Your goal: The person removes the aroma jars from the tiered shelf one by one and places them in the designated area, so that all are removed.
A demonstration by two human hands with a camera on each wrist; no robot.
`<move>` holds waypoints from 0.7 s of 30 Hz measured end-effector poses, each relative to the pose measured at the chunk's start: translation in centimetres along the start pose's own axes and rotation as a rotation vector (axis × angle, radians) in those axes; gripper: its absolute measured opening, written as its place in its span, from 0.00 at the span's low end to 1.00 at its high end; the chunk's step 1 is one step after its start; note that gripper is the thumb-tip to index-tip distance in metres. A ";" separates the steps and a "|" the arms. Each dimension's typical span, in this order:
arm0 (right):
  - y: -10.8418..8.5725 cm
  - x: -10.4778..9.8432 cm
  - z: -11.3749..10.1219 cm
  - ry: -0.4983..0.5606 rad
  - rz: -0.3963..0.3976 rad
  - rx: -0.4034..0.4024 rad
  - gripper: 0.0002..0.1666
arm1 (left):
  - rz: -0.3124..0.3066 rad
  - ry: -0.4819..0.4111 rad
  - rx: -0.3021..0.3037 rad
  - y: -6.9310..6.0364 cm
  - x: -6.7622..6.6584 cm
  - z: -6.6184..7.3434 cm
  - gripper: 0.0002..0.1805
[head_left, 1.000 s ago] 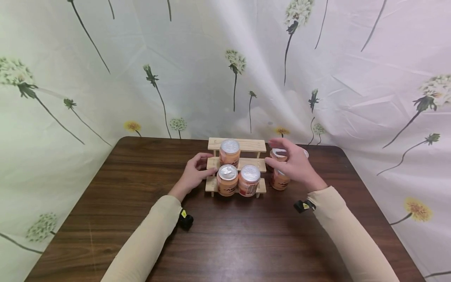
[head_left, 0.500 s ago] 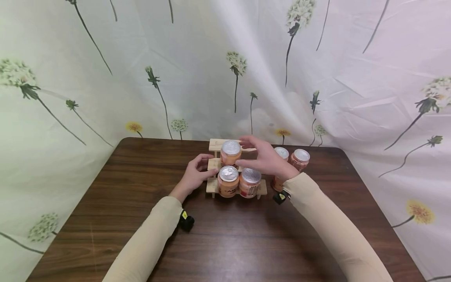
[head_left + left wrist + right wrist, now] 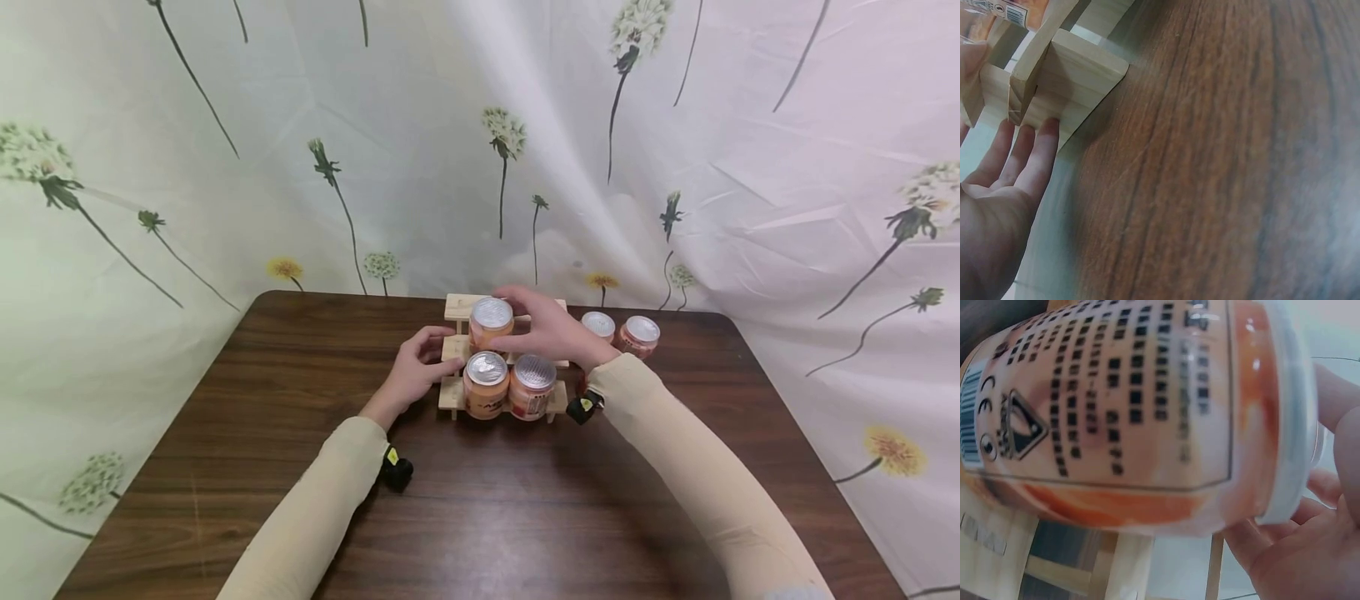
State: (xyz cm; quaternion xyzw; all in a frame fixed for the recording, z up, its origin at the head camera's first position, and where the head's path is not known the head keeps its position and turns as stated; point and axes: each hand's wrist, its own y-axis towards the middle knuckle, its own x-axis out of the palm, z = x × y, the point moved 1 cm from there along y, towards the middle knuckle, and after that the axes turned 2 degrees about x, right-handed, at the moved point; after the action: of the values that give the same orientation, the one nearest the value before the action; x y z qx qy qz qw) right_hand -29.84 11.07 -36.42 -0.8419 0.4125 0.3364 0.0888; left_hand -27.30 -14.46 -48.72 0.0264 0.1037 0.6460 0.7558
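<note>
A three-step wooden display rack (image 3: 456, 393) stands near the table's far edge. My left hand (image 3: 412, 367) holds its left end, thumb in front; three fingertips touch the wood in the left wrist view. On the middle step is an orange jar with a silver lid (image 3: 492, 313). Around that jar curls my right hand (image 3: 547, 329), thumb in front and fingers behind. Two similar jars occupy the bottom step: a left jar (image 3: 486, 385) and a right jar (image 3: 531, 388). A labelled jar (image 3: 1116, 406) fills much of the right wrist view, partly covering the right hand (image 3: 1297, 550).
Right of the rack stand a jar (image 3: 597, 325) and another jar (image 3: 638, 335); a further one is mostly hidden behind my right wrist. The brown wooden table (image 3: 487, 508) meets a flower-printed curtain (image 3: 420, 167) at the back.
My right hand has moved left from the jars beside the rack to the jar on the middle step, and its fingers have closed round it. The left hand stays at the rack.
</note>
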 end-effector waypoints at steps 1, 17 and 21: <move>0.1 0.0 0.0 0.013 -0.003 0.002 0.43 | 0.000 0.002 0.000 0.0 0.0 0.0 0.28; 0.1 0.6 0.5 0.029 0.042 0.016 0.37 | 0.004 0.008 -0.007 0.0 0.0 0.0 0.28; -0.3 0.3 0.7 0.005 0.080 0.028 0.39 | 0.009 0.001 -0.003 0.0 0.0 0.0 0.29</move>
State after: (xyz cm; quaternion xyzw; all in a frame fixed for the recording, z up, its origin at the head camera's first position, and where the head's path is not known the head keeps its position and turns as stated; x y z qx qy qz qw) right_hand -29.80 11.34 -37.20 -0.8243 0.4506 0.3317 0.0863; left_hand -27.24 -14.42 -48.70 0.0253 0.1028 0.6497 0.7528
